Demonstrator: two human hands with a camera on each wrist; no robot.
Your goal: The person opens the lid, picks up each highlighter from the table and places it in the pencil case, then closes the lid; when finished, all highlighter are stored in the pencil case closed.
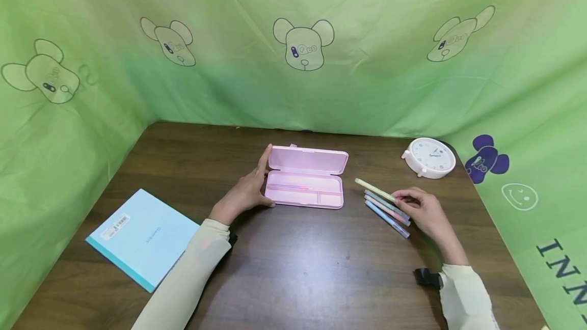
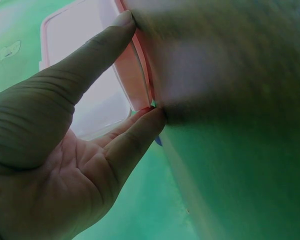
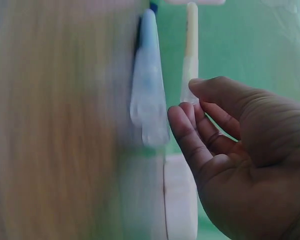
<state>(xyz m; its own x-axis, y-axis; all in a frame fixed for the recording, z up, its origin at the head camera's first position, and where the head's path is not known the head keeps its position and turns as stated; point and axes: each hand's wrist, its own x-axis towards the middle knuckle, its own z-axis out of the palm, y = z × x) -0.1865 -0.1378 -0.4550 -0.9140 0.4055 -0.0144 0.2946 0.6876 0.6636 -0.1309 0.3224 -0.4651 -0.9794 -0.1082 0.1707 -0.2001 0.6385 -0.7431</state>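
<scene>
A pink pencil case (image 1: 304, 198) lies with its lid (image 1: 308, 160) raised, and one slim pen (image 1: 290, 186) is in its long compartment. My left hand (image 1: 245, 190) holds the case at its left end, thumb at the front corner and fingers toward the lid. In the left wrist view the thumb and fingertips span that end. Between thumb and fingers, my right hand (image 1: 421, 210) pinches a pale yellow pen (image 1: 373, 188) by one end; it is lifted, as the right wrist view shows. Several pens lie below it, among them a blue one (image 1: 387, 219).
A white round clock (image 1: 430, 158) lies at the back right of the dark wooden table (image 1: 293, 269). On the left is a light blue notebook (image 1: 151, 238), partly behind my left sleeve. Green printed cloth (image 1: 229, 85) hangs along the back and sides.
</scene>
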